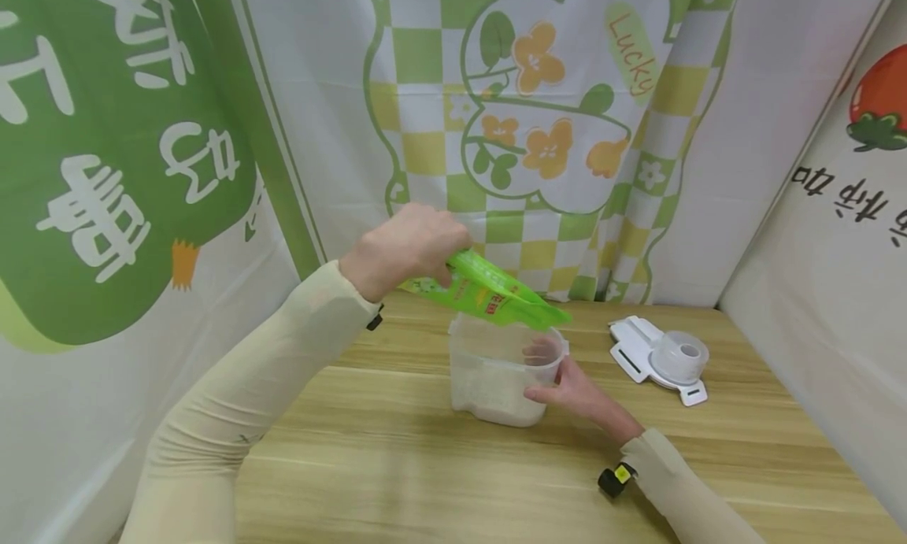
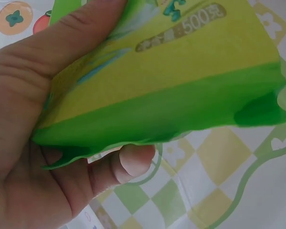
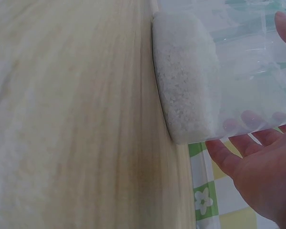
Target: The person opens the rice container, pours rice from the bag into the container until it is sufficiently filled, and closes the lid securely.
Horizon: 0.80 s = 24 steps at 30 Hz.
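Note:
My left hand (image 1: 411,245) grips one end of a green plastic bag (image 1: 485,292), which slopes down to the right over a clear plastic container (image 1: 471,371). Thumb and fingers sit on either side of the bag (image 2: 181,71) in the left wrist view; its sealed edge there looks flattened and wavy. The container stands upright on the table. White rice-like grains (image 3: 186,81) fill its lower part. From the right, my right hand (image 1: 581,390) holds the container, thumb in front and fingers behind, seen through the clear wall. The bag's lower end hangs just above the container's rim.
A white lid (image 1: 638,347) with a round clear cup (image 1: 680,357) on it lies on the wooden table (image 1: 368,465) right of the container. Patterned cloth curtains (image 1: 546,237) hang behind the table and along both sides.

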Each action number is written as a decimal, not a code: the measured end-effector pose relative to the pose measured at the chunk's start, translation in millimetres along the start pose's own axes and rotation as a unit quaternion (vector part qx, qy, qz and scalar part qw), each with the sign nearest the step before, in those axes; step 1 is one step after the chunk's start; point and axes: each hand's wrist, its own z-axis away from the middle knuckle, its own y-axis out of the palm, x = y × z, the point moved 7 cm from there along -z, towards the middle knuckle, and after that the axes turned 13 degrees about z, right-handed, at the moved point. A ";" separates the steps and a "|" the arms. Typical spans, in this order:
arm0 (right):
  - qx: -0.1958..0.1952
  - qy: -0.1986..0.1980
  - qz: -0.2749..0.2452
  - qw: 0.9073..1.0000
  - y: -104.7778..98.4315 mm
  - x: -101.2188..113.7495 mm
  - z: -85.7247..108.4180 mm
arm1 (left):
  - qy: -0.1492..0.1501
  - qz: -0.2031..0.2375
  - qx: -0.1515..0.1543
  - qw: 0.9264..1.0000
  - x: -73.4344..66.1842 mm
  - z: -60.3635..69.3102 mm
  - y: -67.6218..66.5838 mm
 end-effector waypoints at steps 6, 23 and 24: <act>0.005 0.005 -0.001 1.000 0.5 1.7 0.6 | -0.011 -0.015 0.003 1.000 -1.1 1.0 0.8; 0.016 0.045 0.003 0.999 1.2 -1.6 1.9 | -0.027 -0.090 -0.017 0.995 -23.7 2.8 -1.4; 0.017 0.047 0.004 0.999 1.3 -1.6 2.0 | -0.029 -0.090 -0.017 0.995 -24.3 2.9 -1.4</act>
